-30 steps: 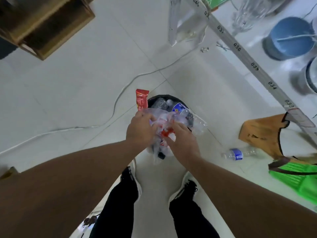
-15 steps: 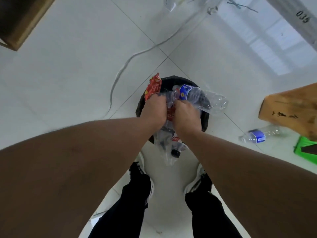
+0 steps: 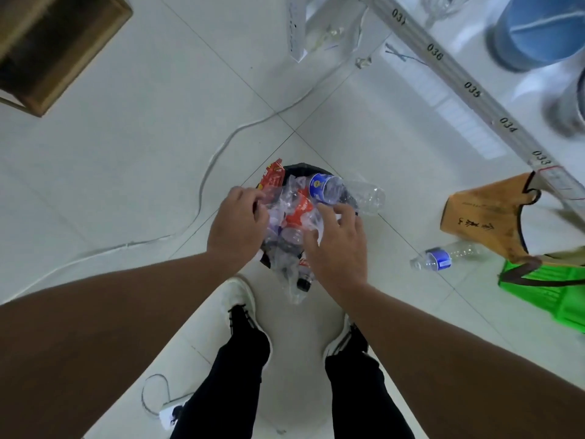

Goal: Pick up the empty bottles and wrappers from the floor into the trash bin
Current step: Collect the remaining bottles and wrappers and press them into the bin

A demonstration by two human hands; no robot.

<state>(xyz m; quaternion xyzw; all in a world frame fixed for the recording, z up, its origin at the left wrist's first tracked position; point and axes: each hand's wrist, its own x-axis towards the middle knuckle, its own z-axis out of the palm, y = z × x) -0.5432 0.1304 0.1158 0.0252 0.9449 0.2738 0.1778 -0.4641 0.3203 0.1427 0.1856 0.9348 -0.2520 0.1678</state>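
Bottles and wrappers are heaped above the mouth of the black trash bin (image 3: 286, 171), which stands on the white tiled floor (image 3: 126, 160) directly ahead of the person's shoes. The pile overfills it: a clear bottle with a blue label (image 3: 340, 191) lies across the rim at 1 o'clock of the bin with its base projecting beyond the edge, a red wrapper (image 3: 271, 176) stands up at 11 o'clock, and crumpled clear plastic (image 3: 291, 280) spills over the near rim at 6 o'clock. The left hand (image 3: 235, 228) rests on the heap's left side, its fingers curled down onto the plastic; whether they pinch anything cannot be told. The right hand (image 3: 337, 245) lies on the right side with fingers spread and flat, holding nothing. The step in hand appears to be compacting the load. To do it well, pressure should go straight down through the centre, with the overhanging bottle turned inward first, or it is likely to pop off the rim. One more blue-labelled bottle (image 3: 443, 256) lies on the floor at 3 o'clock of the bin, well apart from it, beside a tan bag (image 3: 484, 217); it is not yet collected, so the task is judged incomplete.
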